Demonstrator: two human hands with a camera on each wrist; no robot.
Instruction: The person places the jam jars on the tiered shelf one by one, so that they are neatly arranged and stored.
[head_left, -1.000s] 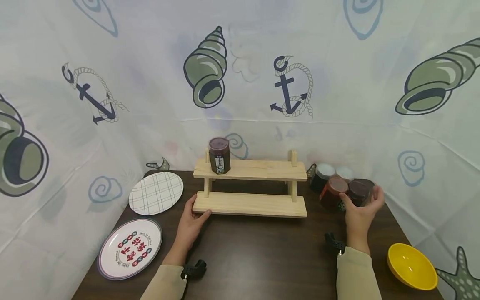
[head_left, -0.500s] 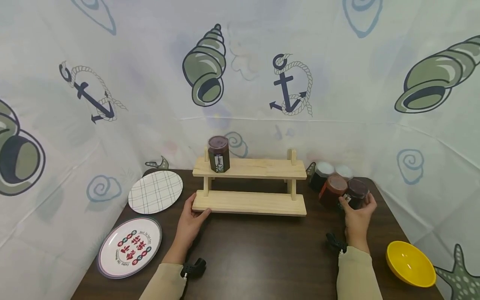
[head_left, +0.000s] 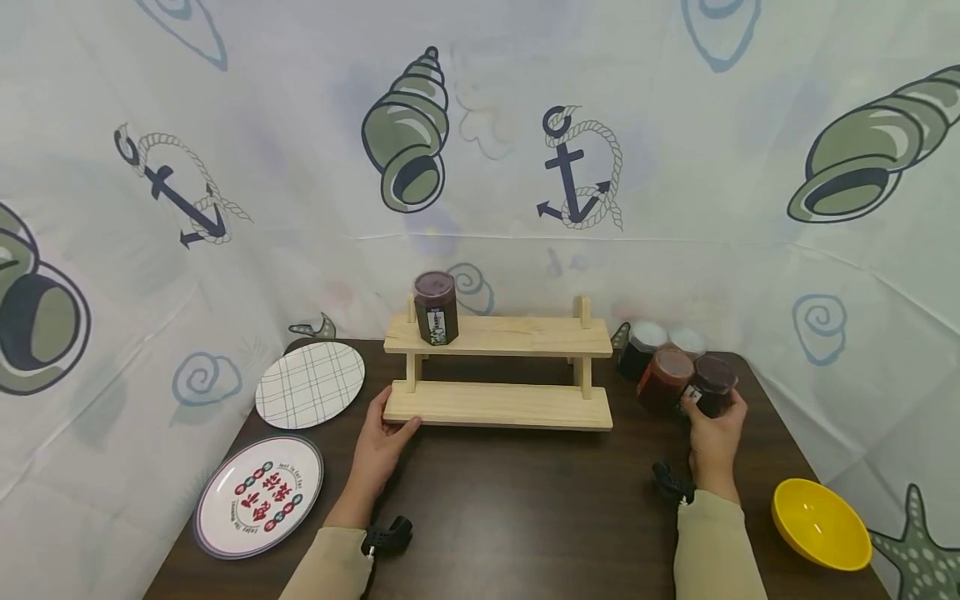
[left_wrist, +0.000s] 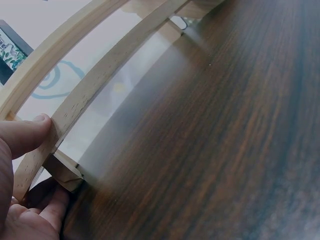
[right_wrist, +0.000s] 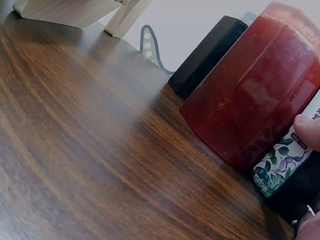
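Note:
My left hand [head_left: 381, 450] grips the left end of the lower board of a two-tier wooden shelf [head_left: 498, 406]. In the left wrist view, the thumb [left_wrist: 32, 135] lies against the board's edge and the fingers curl underneath. On the upper board's left part stands a dark jam jar [head_left: 437, 312] with a purple-brown lid. At the table's right, my right hand [head_left: 716, 433] holds another dark jam jar [head_left: 715, 385] between thumb and fingers. Its floral label [right_wrist: 285, 162] shows in the right wrist view. A red jam jar [head_left: 665, 379] stands directly beside it.
Two white-lidded jars [head_left: 642, 346] stand behind the red one, near the back cloth. A yellow bowl [head_left: 821, 525] sits at the front right. On the left lie a checked plate [head_left: 310, 385] and a plate with red characters [head_left: 258, 497]. The dark table [head_left: 525, 517] carries everything.
My right hand's fingers have drawn in around the dark jar, having been spread wider beside it one second ago. My left hand stays on the shelf. The head view has shifted slightly.

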